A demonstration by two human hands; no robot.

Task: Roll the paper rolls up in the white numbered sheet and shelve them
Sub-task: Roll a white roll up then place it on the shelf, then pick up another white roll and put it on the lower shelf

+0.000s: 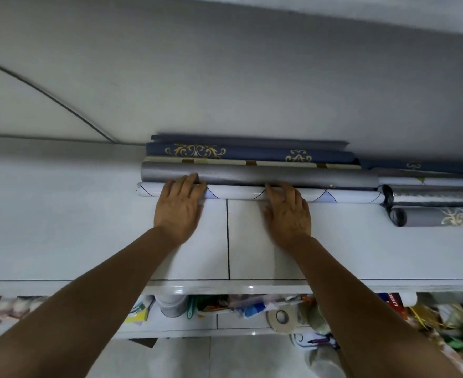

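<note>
A long white roll with thin dark lines (236, 193) lies on the white tiled shelf (88, 227), pressed against a grey roll (279, 177) behind it. My left hand (180, 208) lies flat on the white roll's left part, fingers straight and reaching to the grey roll. My right hand (287, 211) rests flat on the white roll's middle in the same way. Behind the grey roll lie a cream striped roll (225, 161) and a dark blue roll with gold ornaments (252, 152), stacked against the wall.
More rolls lie at the right: a silver-grey one (432, 197) and a grey one with a gold pattern (440, 216). A lower shelf (238, 323) holds a tape roll (281, 317), cups and assorted clutter. The wall rises right behind the stack.
</note>
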